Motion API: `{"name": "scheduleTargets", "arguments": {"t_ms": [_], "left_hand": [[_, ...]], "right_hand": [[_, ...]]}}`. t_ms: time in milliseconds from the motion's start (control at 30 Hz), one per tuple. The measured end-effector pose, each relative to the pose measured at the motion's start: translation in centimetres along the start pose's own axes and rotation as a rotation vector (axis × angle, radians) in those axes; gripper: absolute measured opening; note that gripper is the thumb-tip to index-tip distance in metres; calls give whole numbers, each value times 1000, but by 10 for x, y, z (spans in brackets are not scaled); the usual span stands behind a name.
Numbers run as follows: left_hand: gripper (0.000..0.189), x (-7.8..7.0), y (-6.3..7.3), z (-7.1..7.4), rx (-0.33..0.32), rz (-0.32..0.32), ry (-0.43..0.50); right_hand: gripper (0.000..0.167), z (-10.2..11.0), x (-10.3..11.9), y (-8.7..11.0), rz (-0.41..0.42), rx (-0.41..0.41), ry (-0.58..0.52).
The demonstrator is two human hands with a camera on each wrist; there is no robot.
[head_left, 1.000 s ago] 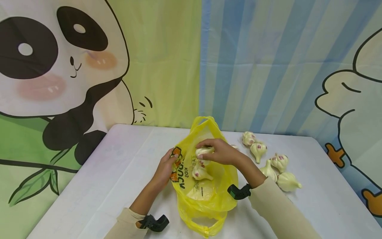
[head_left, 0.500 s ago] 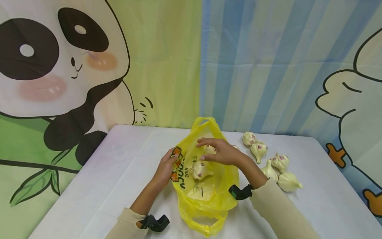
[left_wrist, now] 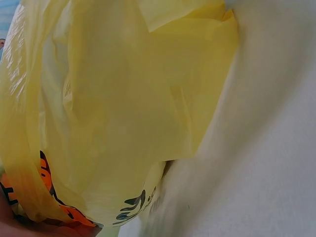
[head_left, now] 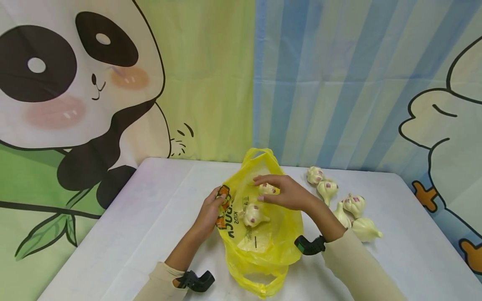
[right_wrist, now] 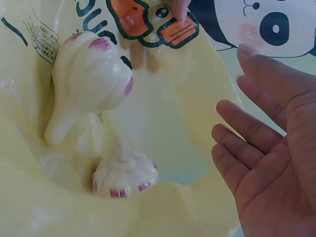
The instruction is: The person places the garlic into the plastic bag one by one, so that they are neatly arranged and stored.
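A yellow plastic bag (head_left: 280,230) with a printed duck lies with its mouth spread wide. Its left rim is gripped by my left hand (head_left: 205,215), and in the right wrist view the left thumb (right_wrist: 180,9) shows on the duck print. Inside rest two garlic bulbs: one white, purple-marked garlic bulb (head_left: 254,215) lies nearer, and a second garlic bulb (head_left: 267,189) sits partly behind the right fingers. Above the bag my right hand (head_left: 287,193) holds nothing; its fingers and thumb are apart. The left wrist view is mostly filled by the bag's outer side (left_wrist: 123,98).
Right of the bag on the white table (head_left: 162,196) lie several garlic bulbs, among them a garlic bulb (head_left: 314,175) at the back and a pale garlic bulb (head_left: 365,229) nearer. A curtain (head_left: 211,83) with cartoon prints stands behind the table.
My right hand has let go of a garlic bulb inside the bag, its fingers spreading, then shifted slightly right. The left hand keeps its hold on the bag's rim.
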State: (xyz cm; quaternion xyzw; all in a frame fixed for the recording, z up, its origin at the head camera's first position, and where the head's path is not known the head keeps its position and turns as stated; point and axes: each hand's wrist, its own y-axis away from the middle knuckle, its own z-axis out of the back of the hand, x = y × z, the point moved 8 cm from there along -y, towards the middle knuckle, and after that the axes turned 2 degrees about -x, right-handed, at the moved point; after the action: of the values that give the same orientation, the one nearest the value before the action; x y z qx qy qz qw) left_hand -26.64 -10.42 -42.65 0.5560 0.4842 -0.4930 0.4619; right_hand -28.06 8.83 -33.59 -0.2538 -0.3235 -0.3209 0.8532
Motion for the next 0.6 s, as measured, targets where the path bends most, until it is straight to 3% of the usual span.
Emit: {"name": "scheduleTargets", "arguments": {"t_ms": [267, 600], "left_hand": [[38, 1, -1, 0, -1, -3, -10], [37, 2, -1, 0, 8, -4, 2]], "right_hand": [[38, 3, 10, 21, 27, -11, -49], [37, 11, 14, 44, 56, -49, -20]]}}
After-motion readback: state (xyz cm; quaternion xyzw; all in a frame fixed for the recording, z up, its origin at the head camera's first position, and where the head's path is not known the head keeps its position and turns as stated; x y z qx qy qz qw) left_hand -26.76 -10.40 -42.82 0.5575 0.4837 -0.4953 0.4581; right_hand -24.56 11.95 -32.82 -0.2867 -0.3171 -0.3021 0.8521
